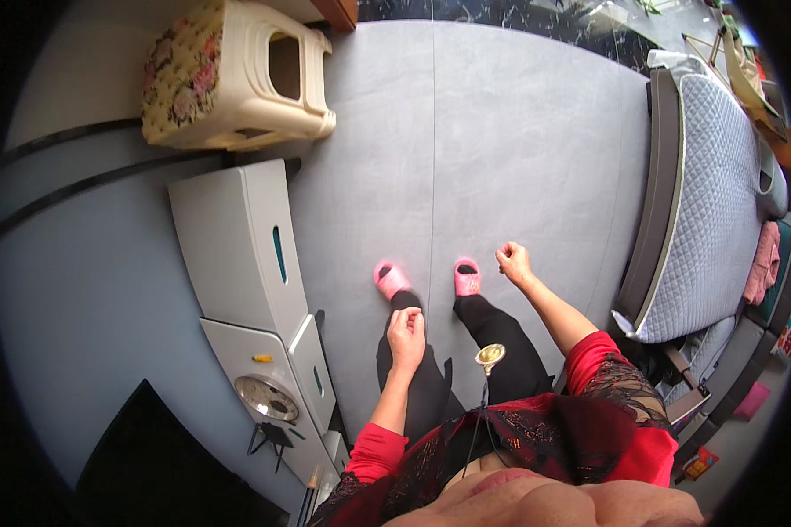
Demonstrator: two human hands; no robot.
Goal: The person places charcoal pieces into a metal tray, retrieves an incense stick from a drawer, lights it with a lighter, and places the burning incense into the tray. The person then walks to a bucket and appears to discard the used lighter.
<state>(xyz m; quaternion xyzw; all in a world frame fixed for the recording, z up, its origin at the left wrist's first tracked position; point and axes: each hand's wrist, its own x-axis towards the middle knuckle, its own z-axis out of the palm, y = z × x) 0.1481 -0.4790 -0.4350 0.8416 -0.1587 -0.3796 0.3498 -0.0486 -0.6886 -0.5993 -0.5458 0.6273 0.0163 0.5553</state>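
Observation:
My left hand [407, 334] hangs over my left leg with its fingers curled together, and I see nothing in it. Out over the floor, to the right of my right foot, my right hand [514, 262] is curled into a loose fist. No object shows in it either. Both feet wear pink slippers, the left slipper [391, 279] and the right slipper [468, 278], on grey floor [534, 158]. A round gold-coloured pendant [490, 356] dangles on a dark cord in front of my black trousers [507, 336].
Along the left wall stand a cream plastic stool [250, 79] with a floral seat and white cabinets [231, 244] with oval handle slots. A round silvery object [267, 398] stands on the lower cabinet. To the right is a sofa with a quilted grey cover [712, 211] and pink cloth [762, 263].

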